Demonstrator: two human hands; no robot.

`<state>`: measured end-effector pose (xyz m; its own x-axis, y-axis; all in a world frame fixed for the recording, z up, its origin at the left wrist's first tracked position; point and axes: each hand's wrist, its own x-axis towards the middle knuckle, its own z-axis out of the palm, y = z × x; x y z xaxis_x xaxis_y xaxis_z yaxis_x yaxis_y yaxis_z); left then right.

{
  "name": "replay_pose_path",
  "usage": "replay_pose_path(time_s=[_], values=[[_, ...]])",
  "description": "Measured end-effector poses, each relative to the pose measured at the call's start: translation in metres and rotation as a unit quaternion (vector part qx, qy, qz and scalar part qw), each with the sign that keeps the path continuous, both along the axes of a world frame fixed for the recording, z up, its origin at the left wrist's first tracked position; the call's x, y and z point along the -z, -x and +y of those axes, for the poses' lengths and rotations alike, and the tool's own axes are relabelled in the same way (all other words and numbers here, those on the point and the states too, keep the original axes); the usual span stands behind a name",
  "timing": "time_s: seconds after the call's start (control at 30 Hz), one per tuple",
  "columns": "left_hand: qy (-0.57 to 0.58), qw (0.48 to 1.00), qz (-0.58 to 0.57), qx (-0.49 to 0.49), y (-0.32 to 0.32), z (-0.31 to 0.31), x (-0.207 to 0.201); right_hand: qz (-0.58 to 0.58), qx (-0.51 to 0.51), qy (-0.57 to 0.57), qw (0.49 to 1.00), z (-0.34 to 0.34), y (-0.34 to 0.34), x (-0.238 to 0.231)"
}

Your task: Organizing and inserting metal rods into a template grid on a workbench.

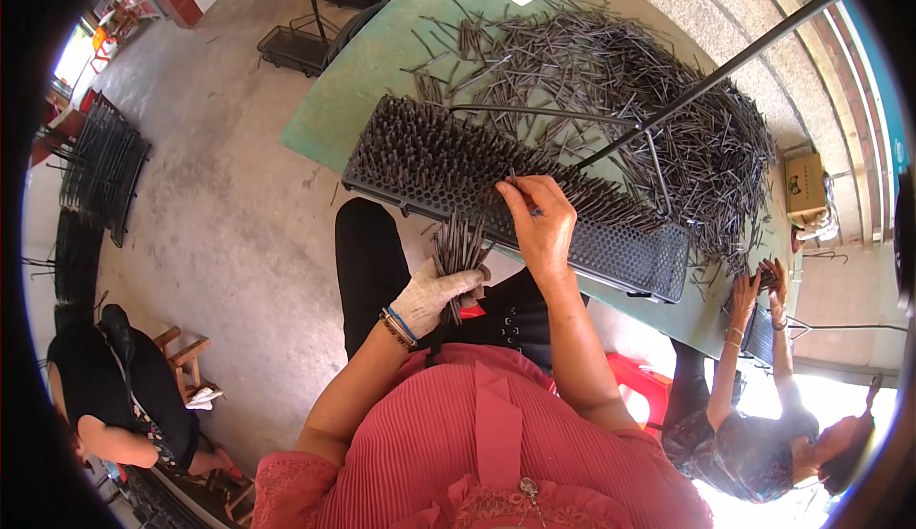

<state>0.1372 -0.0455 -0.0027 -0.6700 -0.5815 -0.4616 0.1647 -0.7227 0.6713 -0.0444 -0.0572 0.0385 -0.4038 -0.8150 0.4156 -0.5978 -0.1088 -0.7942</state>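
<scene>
My left hand [441,292], in a pale glove, is closed around a bundle of thin dark rods [460,248] at the front of the table. Bare, my right hand [544,219] pinches a rod at its fingertips, just over a black perforated rack [630,254]. Upright rods [444,152] crowd the left and back of the rack's holes. Along its front right, the holes show no rods. A long black handle [735,69] rises from the rack toward the upper right.
A big heap of loose rods [620,76] covers the green table [329,114] behind the rack. To the right, a co-worker [754,434] handles rods at another rack. Another person [119,386] sits at lower left. More racks [296,47] stand on the floor. A cardboard box [806,188] sits by the wall.
</scene>
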Motion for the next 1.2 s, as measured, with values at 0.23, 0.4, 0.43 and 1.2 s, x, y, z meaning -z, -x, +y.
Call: replay_pose_path(time_s=[0.23, 0.4, 0.43, 1.2], values=[[-0.014, 0.999, 0.018, -0.024, 0.000, 0.000, 0.003, 0.023, 0.028, 0.004, 0.999, 0.001, 0.000, 0.006], [-0.025, 0.999, 0.026, -0.030, 0.000, 0.001, 0.002, 0.044, 0.026, 0.019, 0.999, 0.003, -0.002, 0.001], [-0.025, 0.999, 0.028, -0.028, 0.000, 0.001, 0.003, 0.044, 0.026, 0.020, 0.999, 0.002, -0.002, -0.002], [-0.045, 0.997, 0.049, -0.035, 0.000, 0.001, -0.002, 0.182, -0.031, -0.009, 0.983, -0.009, -0.005, -0.009]])
